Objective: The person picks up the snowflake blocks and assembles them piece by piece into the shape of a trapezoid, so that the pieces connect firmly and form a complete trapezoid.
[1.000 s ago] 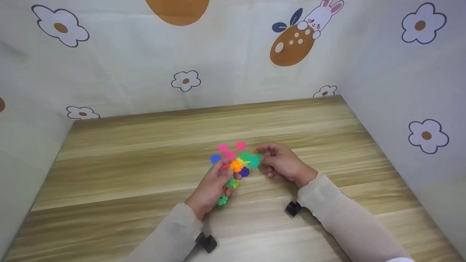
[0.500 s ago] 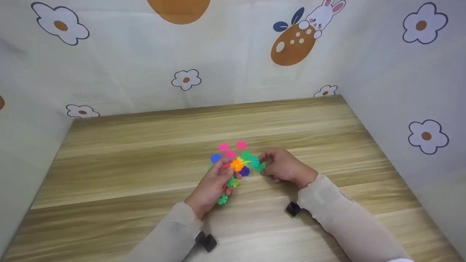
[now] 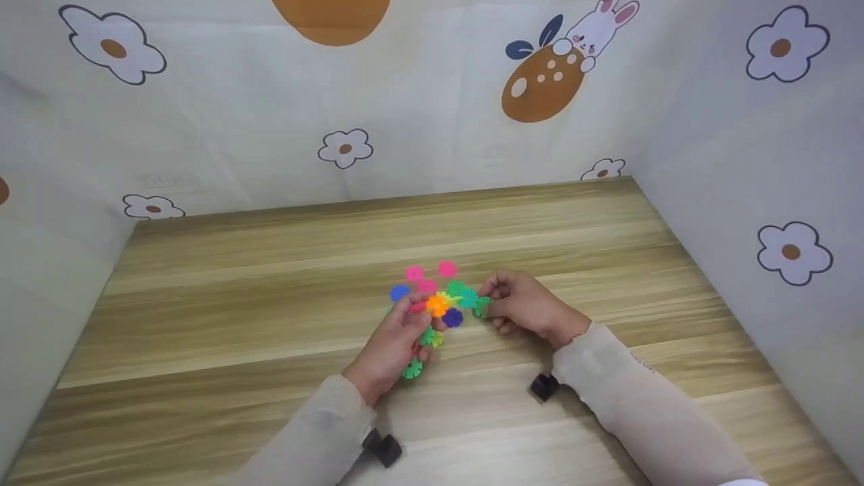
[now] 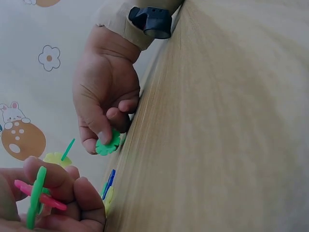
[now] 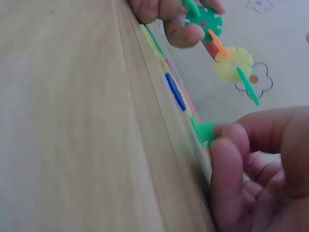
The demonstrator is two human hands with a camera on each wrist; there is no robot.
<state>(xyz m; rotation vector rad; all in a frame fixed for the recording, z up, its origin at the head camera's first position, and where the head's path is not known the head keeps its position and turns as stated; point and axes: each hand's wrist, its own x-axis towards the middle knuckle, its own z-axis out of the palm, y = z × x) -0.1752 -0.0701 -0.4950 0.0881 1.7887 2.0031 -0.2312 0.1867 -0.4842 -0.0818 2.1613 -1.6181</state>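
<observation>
Green disc [image 4: 111,144] near dark-blue disc [image 3: 453,318]

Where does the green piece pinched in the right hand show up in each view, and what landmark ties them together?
Head: green piece right of centre, below the middle.
Left wrist: green piece left of centre, below the middle.
Right wrist: green piece right of centre, near mid-height.
Shared landmark: the right hand, pinching it in all three.
</observation>
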